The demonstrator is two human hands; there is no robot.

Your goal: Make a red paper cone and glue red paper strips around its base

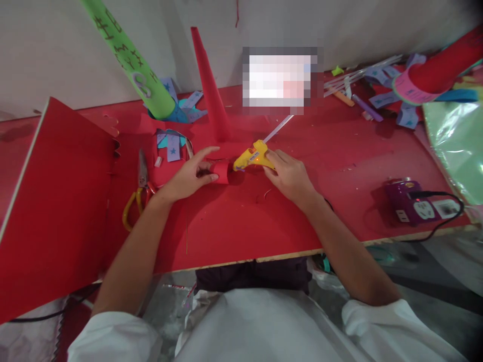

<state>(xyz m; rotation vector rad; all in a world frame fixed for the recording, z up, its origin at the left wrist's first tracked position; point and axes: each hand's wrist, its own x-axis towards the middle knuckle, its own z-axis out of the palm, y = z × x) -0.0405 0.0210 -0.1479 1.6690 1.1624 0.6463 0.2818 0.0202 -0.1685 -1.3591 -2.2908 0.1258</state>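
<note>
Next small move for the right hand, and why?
Probably ease the yellow glue gun left until its tip meets the red paper roll's open end. The right hand grips the gun, its small light glowing; the tip points at the roll, seemingly just short of it, and the left hand holds the roll.

A green cone (126,58) with dark markings rises beyond the scissors (142,172). At the right of the table (234,226), a purple power socket (404,193) lies near a shiny green sheet (455,143).
</note>
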